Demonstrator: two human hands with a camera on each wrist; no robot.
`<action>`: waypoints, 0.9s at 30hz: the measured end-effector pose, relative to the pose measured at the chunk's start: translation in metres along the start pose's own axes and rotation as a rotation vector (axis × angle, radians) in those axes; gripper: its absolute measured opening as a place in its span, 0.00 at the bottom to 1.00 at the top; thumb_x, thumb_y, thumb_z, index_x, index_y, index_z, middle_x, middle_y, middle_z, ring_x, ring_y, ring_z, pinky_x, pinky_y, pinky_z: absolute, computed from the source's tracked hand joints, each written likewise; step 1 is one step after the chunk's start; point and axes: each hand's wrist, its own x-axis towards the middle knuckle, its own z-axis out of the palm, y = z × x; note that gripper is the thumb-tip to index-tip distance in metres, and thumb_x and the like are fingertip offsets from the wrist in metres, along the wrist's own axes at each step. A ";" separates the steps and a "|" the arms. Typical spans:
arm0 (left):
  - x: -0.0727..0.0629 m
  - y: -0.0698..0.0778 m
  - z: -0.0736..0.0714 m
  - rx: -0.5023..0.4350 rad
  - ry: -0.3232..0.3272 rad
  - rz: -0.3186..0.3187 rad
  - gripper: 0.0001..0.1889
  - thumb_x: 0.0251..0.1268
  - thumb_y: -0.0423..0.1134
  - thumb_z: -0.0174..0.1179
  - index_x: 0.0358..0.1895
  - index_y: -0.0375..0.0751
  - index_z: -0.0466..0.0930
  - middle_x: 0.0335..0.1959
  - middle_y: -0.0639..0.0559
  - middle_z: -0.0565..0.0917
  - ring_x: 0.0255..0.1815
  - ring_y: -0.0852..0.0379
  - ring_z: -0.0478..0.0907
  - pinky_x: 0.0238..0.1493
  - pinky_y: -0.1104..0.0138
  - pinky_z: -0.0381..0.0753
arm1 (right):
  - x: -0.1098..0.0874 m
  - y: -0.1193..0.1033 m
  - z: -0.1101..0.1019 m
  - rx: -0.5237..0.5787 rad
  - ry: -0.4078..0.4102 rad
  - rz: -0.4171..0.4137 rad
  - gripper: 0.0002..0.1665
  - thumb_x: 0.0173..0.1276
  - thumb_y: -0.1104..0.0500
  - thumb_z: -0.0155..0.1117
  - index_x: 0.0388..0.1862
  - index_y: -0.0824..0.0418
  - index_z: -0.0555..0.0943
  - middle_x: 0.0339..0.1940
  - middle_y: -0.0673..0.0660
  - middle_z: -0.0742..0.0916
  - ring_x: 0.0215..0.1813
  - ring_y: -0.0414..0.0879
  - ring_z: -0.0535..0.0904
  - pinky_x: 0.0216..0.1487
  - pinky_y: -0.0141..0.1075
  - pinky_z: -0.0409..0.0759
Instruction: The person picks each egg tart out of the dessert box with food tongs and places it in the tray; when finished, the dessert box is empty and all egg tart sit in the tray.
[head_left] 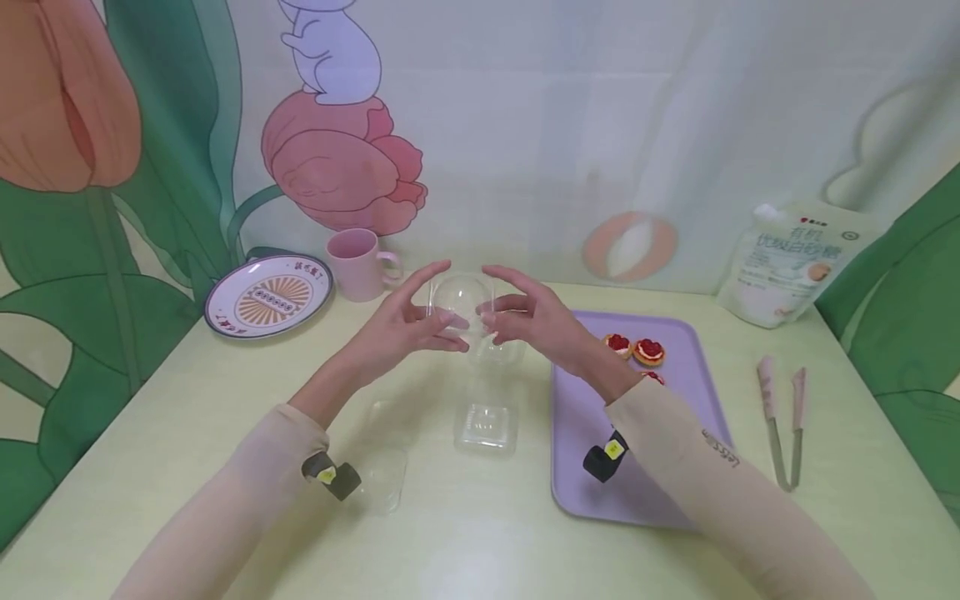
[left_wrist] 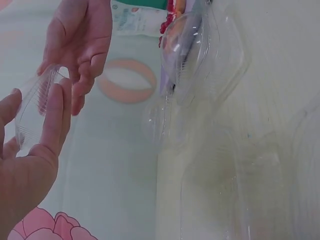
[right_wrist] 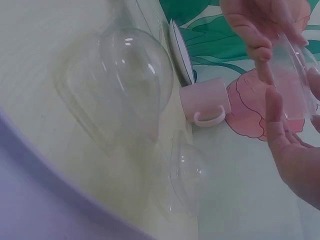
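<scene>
A small clear plastic box with a domed lid (head_left: pixel 459 293) is held up above the table between both hands. My left hand (head_left: pixel 397 327) grips its left side, thumb low and index finger raised along the edge. My right hand (head_left: pixel 542 323) pinches the opposite side, index finger extended upward. In the left wrist view the box (left_wrist: pixel 36 111) sits on edge between the left fingers and thumb. Behind and below the hands stands another clear box (head_left: pixel 504 350). Nearer me lie a clear box (head_left: pixel 486 427) and a faint clear piece (head_left: pixel 382 475), whose form is hard to make out.
To the right lies a purple tray (head_left: pixel 630 504) bearing several berry-topped tarts (head_left: pixel 648 352). Beyond it are tongs (head_left: pixel 780 450) and a white pouch (head_left: pixel 783 267). At the back left, a decorated plate (head_left: pixel 270 298) leans near a pink mug (head_left: pixel 356 267).
</scene>
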 end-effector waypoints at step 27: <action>-0.001 -0.005 -0.004 0.078 0.016 -0.025 0.34 0.74 0.31 0.55 0.79 0.53 0.55 0.31 0.44 0.88 0.28 0.54 0.86 0.43 0.59 0.88 | -0.001 0.006 0.012 0.072 0.037 -0.003 0.43 0.65 0.70 0.67 0.77 0.51 0.66 0.63 0.70 0.80 0.57 0.50 0.83 0.58 0.43 0.83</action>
